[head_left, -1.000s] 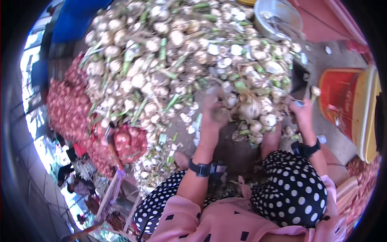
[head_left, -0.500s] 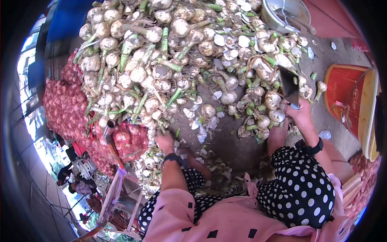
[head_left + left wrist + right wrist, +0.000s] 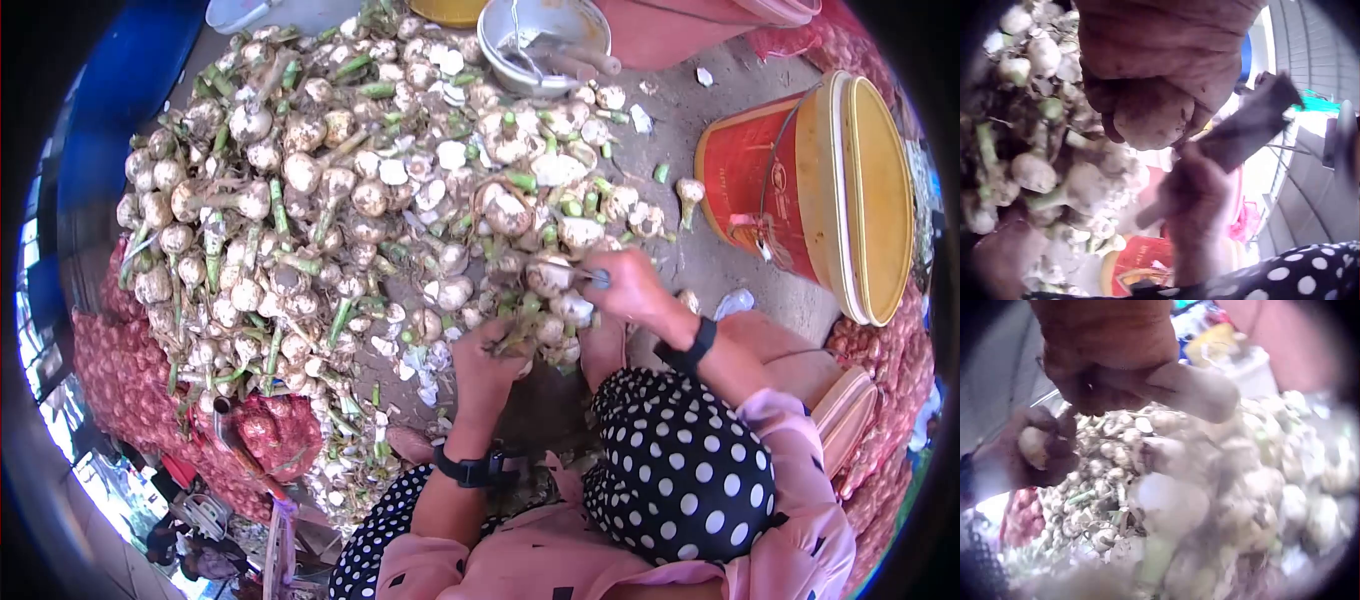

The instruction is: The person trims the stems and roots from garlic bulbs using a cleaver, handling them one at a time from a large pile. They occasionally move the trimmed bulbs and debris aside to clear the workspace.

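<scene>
My left hand point(image 3: 485, 365) holds a garlic bulb point(image 3: 1154, 115) in its curled fingers, close over the near edge of a big garlic pile point(image 3: 300, 230). To its right, my right hand point(image 3: 632, 288) grips a knife by its handle point(image 3: 1207, 394). The knife's broad dark blade point(image 3: 1250, 128) shows in the left wrist view, sticking out past the fist. In the right wrist view the bulb shows whitish in the left hand point(image 3: 1054, 453), apart from the right fist. Loose bulbs with cut green stems lie just beneath both hands.
A red and yellow bucket point(image 3: 750, 170) stands at the right. A pale bowl point(image 3: 490, 45) with tools in it sits at the far side. Red mesh sacks point(image 3: 120, 370) of bulbs lie along the left. Peeled skins point(image 3: 425, 375) litter the ground near my feet.
My left hand went from the pile to the skins at the lower left, then came back to the middle with a bulb. My right hand, still holding the knife, moved closer to it.
</scene>
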### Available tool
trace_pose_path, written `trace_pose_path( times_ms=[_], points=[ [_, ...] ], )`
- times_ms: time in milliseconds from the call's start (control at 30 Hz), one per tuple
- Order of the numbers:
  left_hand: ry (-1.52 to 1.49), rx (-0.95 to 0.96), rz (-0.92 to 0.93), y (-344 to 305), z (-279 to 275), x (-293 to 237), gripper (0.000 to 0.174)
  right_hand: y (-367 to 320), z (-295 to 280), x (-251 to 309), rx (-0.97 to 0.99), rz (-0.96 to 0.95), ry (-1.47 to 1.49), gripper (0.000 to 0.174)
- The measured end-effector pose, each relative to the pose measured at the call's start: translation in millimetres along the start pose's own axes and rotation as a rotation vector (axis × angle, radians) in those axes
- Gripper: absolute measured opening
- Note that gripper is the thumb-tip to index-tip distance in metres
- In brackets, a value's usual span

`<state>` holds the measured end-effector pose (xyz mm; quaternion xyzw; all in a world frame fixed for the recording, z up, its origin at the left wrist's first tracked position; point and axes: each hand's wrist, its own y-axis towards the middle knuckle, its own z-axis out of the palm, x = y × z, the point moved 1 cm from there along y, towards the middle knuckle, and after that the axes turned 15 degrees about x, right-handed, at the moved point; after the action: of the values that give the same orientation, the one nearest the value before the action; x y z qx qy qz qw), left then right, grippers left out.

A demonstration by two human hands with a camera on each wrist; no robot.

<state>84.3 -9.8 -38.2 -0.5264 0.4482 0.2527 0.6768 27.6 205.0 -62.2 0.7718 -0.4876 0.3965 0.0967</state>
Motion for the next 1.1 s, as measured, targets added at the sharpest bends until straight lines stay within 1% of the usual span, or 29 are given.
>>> trace_pose_path(
  times_ms=[33, 67, 100, 133, 167, 200, 233, 267, 333, 367, 400, 467, 500, 567, 600, 667, 700, 767, 900, 933, 967, 1000, 1033, 1067, 1100],
  points=[
    [0.171, -0.016, -0.063, 4, -4, -9, 0.025, 0, -7, 1, -0.017, 0.036, 0.327, 0.013],
    [0.173, -0.012, -0.074, 5, -1, -12, 0.025, -6, -9, 5, -0.027, 0.09, 0.666, 0.014],
    [0.41, -0.001, 0.052, 11, 3, -17, 0.025, -5, -13, 13, -0.006, 0.068, 0.823, 0.015],
    [0.645, 0.006, 0.194, 19, 7, -23, 0.025, -2, -16, 17, -0.018, 0.07, 0.822, 0.015],
    [0.647, 0.013, 0.194, 24, 12, -27, 0.025, -1, -16, 22, 0.025, 0.048, 0.796, 0.015],
    [0.603, -0.081, 0.201, 28, 19, -31, 0.023, 1, -18, 28, 0.069, 0.024, 0.77, 0.014],
    [0.559, -0.176, 0.21, 30, 22, -34, 0.021, 1, -31, 41, -0.007, -0.053, 0.607, 0.014],
    [0.563, -0.176, 0.213, 27, 20, -27, 0.021, 0, -32, 43, -0.011, -0.056, 0.607, 0.014],
    [-0.949, 0.098, -0.096, 20, 18, -22, 0.027, 0, -33, 48, -0.139, -0.242, 0.286, 0.013],
    [-1.047, 0.119, -0.105, 16, 20, -23, 0.034, 1, -28, 48, -0.25, -0.37, 0.279, 0.012],
    [-1.146, 0.14, -0.116, 16, 26, -46, 0.041, 0, -29, 48, -0.249, -0.368, 0.282, 0.012],
    [-1.255, 0.126, -0.043, 18, 27, -35, 0.035, -5, -32, 51, -0.035, -0.462, 0.063, 0.015],
    [-1.257, 0.127, -0.04, 18, 24, -31, 0.035, -7, -32, 50, -0.034, -0.464, 0.06, 0.015],
    [-0.349, -0.085, -0.16, 15, 13, -23, 0.036, -9, -31, 49, -0.096, -0.366, 0.031, 0.02],
    [-0.352, -0.084, -0.163, 12, 15, -15, 0.036, -9, -31, 49, -0.093, -0.364, 0.031, 0.02],
    [-0.248, -0.118, 0.23, 5, 20, -3, 0.039, -8, -32, 47, -0.082, -0.279, -0.034, 0.022],
    [-0.251, -0.118, 0.228, 3, 18, 2, 0.039, -8, -33, 49, -0.08, -0.277, -0.033, 0.022],
    [-0.17, -0.074, 0.241, 0, 13, 10, 0.039, -6, -34, 54, -0.043, -0.273, -0.11, 0.023],
    [-0.013, 0.008, 0.276, -3, 3, 16, 0.041, -3, -34, 57, -0.036, -0.256, -0.164, 0.022],
    [-0.014, 0.003, 0.276, -3, 1, 16, 0.041, -2, -33, 55, -0.078, -0.246, -0.176, 0.021],
    [0.036, 0.034, 0.205, -4, 0, 16, 0.04, -2, -31, 51, -0.121, -0.234, -0.185, 0.021],
    [0.083, 0.063, 0.133, -6, -1, 14, 0.039, -3, -28, 42, -0.134, -0.163, -0.229, 0.017],
    [-0.1, 0.142, 0.125, -10, 6, -9, 0.042, 0, -25, 27, -0.151, -0.101, -0.275, 0.014],
    [-0.274, 0.215, 0.117, -15, 11, -32, 0.045, 0, -26, 3, -0.197, 0.057, -0.195, 0.01],
    [-0.238, 0.339, 0.148, -13, 7, -33, 0.054, -5, -27, -15, -0.255, 0.186, 0.044, 0.012]
  ],
)
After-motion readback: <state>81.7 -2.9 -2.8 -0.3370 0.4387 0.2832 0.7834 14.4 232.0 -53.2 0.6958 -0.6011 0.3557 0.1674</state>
